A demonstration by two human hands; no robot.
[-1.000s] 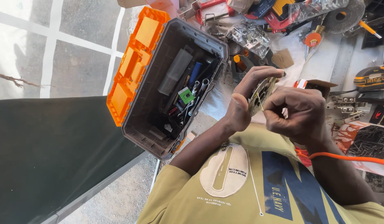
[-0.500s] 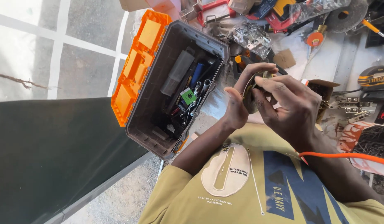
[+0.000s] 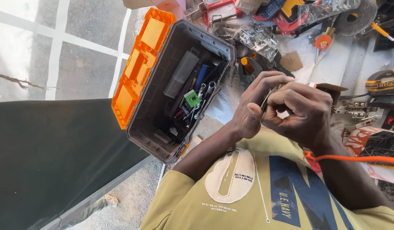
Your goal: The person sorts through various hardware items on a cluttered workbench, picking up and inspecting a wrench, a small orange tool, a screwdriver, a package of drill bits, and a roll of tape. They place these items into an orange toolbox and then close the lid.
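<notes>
Held item: small flat metal piece (image 3: 268,99), pinched edge-on between both hands in front of the chest; its kind cannot be told. Long axis tilts up and away from the body.
Right hand (image 3: 301,113): closed over the piece from the right, fingers curled tight.
Left hand (image 3: 255,106): closed against it from the left, thumb up.
Left of the grip: open grey toolbox (image 3: 163,132), orange lid (image 3: 139,68).
Beyond the grip: cluttered tools, orange cable (image 3: 354,159) across the right forearm.
</notes>
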